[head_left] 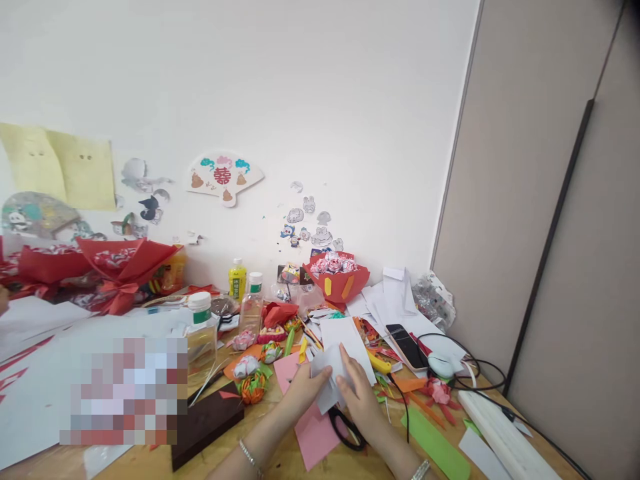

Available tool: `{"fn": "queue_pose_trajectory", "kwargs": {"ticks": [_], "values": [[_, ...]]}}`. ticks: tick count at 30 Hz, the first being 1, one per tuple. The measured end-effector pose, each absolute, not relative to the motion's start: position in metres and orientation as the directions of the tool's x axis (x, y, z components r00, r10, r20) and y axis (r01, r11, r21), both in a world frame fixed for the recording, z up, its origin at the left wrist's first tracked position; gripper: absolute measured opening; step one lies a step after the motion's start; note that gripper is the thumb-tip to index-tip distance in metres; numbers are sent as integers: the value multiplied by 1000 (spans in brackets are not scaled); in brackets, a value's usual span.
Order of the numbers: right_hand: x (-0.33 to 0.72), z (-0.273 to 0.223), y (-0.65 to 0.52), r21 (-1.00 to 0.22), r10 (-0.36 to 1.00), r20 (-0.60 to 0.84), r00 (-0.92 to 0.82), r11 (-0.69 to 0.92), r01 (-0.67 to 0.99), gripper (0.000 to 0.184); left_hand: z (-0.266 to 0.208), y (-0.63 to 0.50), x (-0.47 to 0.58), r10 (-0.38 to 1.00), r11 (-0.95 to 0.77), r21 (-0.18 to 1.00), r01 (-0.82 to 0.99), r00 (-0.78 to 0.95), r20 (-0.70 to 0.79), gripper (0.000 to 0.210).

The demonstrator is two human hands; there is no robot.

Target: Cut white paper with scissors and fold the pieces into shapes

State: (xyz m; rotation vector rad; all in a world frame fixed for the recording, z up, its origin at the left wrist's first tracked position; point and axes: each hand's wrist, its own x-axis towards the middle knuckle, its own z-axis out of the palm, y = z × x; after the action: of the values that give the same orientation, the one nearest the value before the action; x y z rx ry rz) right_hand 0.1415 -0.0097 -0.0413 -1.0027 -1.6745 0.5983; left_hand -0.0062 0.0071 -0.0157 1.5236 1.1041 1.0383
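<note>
A small white sheet of paper (pixel 328 381) is held between my two hands above the cluttered table. My left hand (pixel 309 387) grips its left side, thumb on top. My right hand (pixel 359 390) has its fingers closed on the right edge. Under my hands lie pink paper (pixel 313 440) and scissors with black handles (pixel 349 430), their blades hidden. Just beyond, more white paper (pixel 350 340) lies on the table. A yellow tool with a black cord (pixel 380 362), perhaps a glue gun, rests to the right of my fingers.
Left of my arms sits a dark brown box (pixel 207 427), with crumpled paper flowers (pixel 253 387) behind it. Plastic bottles (pixel 200 327) stand at the back. A phone (pixel 406 347), looping cables (pixel 480 363) and a white power strip (pixel 505 433) lie right. Red-wrapped bouquets (pixel 337 277) line the wall.
</note>
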Motion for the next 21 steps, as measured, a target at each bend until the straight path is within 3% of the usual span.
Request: {"fn": "queue_pose_trajectory", "kwargs": {"ticks": [5, 21], "values": [[150, -35, -2, -902, 906, 417, -70, 422, 88, 41, -16, 7, -9, 946, -156, 978, 135, 306, 109, 49], [148, -30, -4, -946, 947, 318, -35, 314, -81, 38, -11, 1, -6, 947, -135, 986, 99, 305, 99, 56]]}}
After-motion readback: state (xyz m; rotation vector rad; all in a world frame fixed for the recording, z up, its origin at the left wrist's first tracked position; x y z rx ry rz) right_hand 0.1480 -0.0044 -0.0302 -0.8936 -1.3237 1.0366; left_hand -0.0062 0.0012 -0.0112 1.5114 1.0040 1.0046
